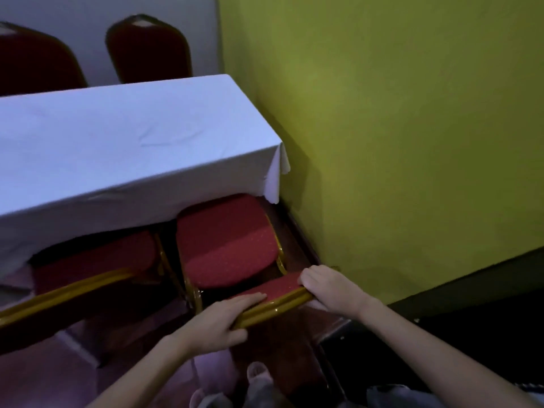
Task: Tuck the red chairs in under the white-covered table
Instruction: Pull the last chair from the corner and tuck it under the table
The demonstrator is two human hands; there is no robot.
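the red chair [228, 245] nearest the yellow-green wall [412, 128] stands with the front of its seat under the overhanging white cloth of the surface [117, 148], its back still out toward the person. both hands grip the gold top rail of its back: the left hand [217, 322] has its fingers clamped over the rail, and the right hand [329, 285] is wrapped around the rail's other end. a second red chair [97, 260] sits just beside it to the left, seat partly under the cloth. two more red chairs [147, 51] stand beyond the surface's far side.
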